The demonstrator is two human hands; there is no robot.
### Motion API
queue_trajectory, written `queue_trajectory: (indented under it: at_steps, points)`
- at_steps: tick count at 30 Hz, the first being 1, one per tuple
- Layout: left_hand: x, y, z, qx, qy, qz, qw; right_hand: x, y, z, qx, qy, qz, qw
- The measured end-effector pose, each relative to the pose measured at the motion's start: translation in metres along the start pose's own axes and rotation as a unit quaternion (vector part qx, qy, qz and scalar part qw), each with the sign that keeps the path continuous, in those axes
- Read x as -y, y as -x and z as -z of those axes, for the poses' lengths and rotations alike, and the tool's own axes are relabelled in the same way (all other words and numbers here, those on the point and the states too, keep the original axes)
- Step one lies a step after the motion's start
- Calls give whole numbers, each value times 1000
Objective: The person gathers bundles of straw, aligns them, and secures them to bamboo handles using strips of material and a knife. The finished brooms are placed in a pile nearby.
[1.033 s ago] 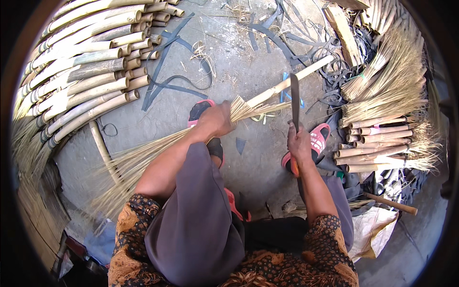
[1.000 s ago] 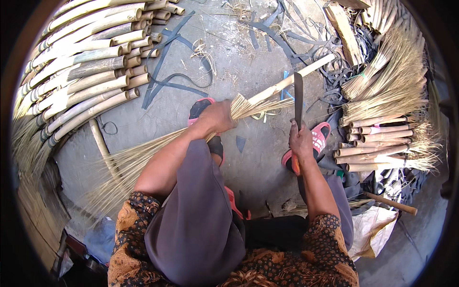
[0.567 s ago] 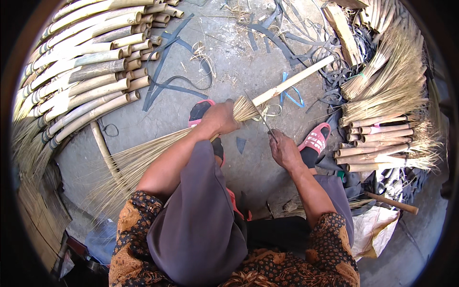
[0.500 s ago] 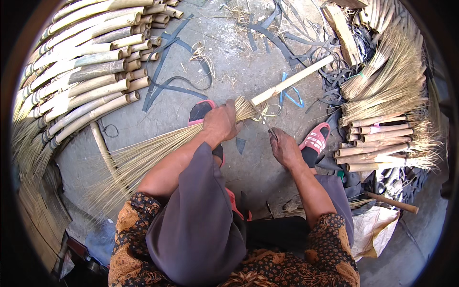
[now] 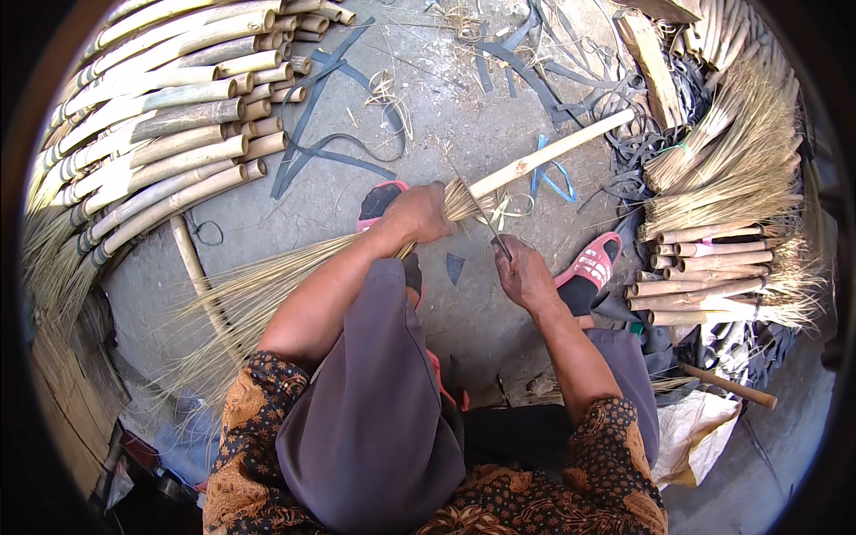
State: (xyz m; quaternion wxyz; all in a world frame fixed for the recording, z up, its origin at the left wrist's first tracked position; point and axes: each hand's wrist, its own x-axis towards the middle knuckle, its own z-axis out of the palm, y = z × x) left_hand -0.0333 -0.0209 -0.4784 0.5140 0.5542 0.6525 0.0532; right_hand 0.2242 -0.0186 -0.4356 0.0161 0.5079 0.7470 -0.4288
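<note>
My left hand [image 5: 421,214] is wrapped round a bundle of straw-coloured broom grass [image 5: 281,278], close to its cut end. The loose tips fan out past my left forearm. In my closed right hand [image 5: 524,275] is a knife with a long, thin, dark blade [image 5: 487,220], which crosses the stub end of the bundle. The handle is mostly hidden by my fingers. A pale stick [image 5: 557,156] runs from that same end toward the upper right; where it meets the grass is partly covered.
Finished-looking bamboo-handled brooms [image 5: 183,116] are piled at the left. Grass bundles [image 5: 731,169] and short bamboo pieces [image 5: 704,276] lie at the right. Dark rubber strips [image 5: 308,116] and a wood block [image 5: 649,67] are on the floor. My sandalled feet flank the work.
My right hand has shifted slightly left and up, and the knife blade now lies further across the bundle's end. My left hand keeps its grip. The whole view has shifted a little.
</note>
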Motion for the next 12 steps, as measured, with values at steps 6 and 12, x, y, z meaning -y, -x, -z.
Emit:
queue_trajectory:
  at_steps: [6, 12]
  points:
    - [-6, 9, 0, -20, -68, 78, 994, 2, -8, -1, -8, -22, -73, 997]
    - [-3, -6, 0, 58, 18, 20, 998, 8, 1, 2, 30, 9, 24, 999]
